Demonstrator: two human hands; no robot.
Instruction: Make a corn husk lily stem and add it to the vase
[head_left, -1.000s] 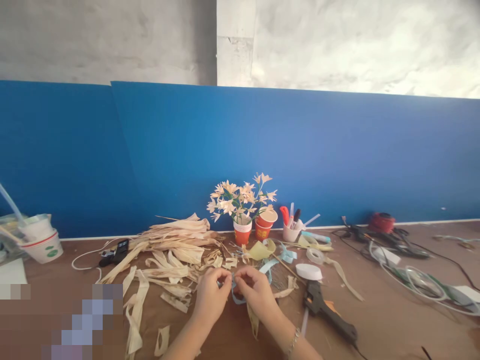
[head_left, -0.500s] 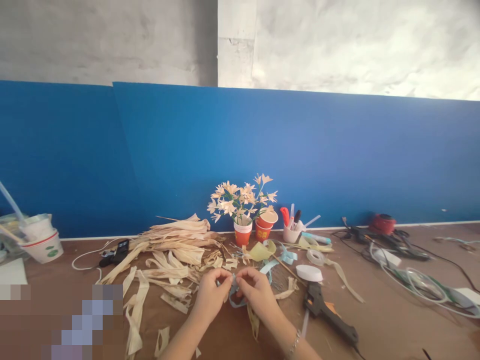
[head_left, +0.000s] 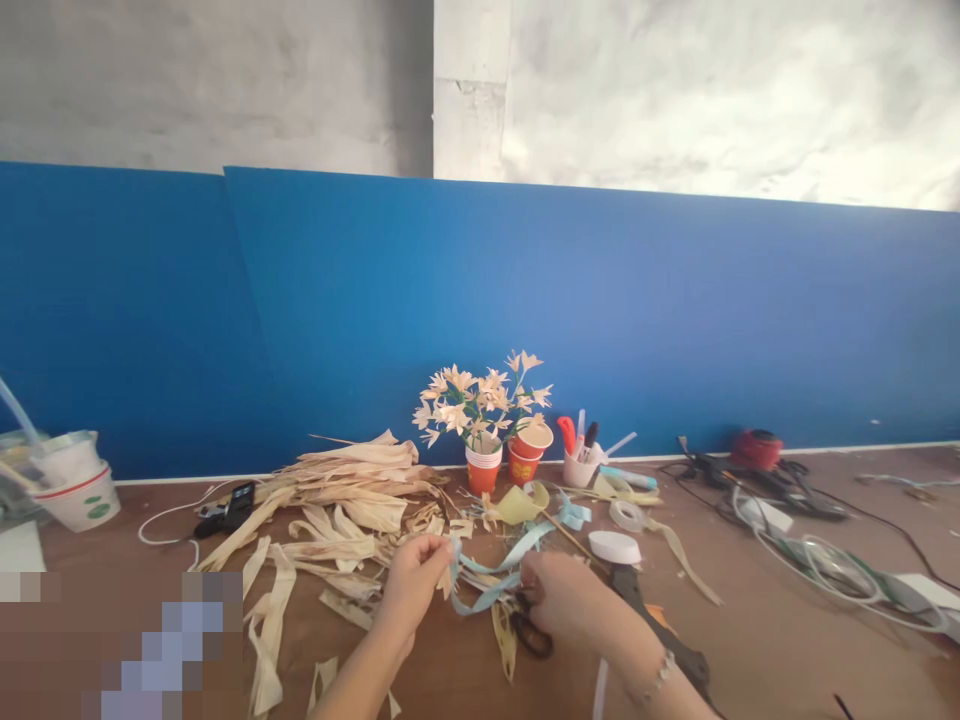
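A light blue ribbon (head_left: 486, 598) loops across the table between my hands. My left hand (head_left: 421, 575) is closed, pinching the ribbon between thumb and fingertips, with a bit of pale husk at the same spot. Over to the right, my right hand (head_left: 561, 588) has let its fingers curl downward beside the black-handled scissors (head_left: 534, 637). The hand hides most of the scissors, and I cannot tell whether its fingers grip them. Behind my right forearm lies a dark glue gun (head_left: 634, 590), partly covered.
Dried husks (head_left: 352, 490) spread over the left. Behind stand paper flowers (head_left: 469, 395) in stacked paper cups (head_left: 484, 470), and a pen cup (head_left: 579, 468). Tape rolls (head_left: 615, 547) sit right of centre. Tangled cables (head_left: 825, 560) lie at far right, a drink cup (head_left: 79, 497) at far left.
My right hand has left the pinch beside my left hand and moved right and down to the scissors. The ribbon now shows as an open loop. My left hand has shifted slightly left.
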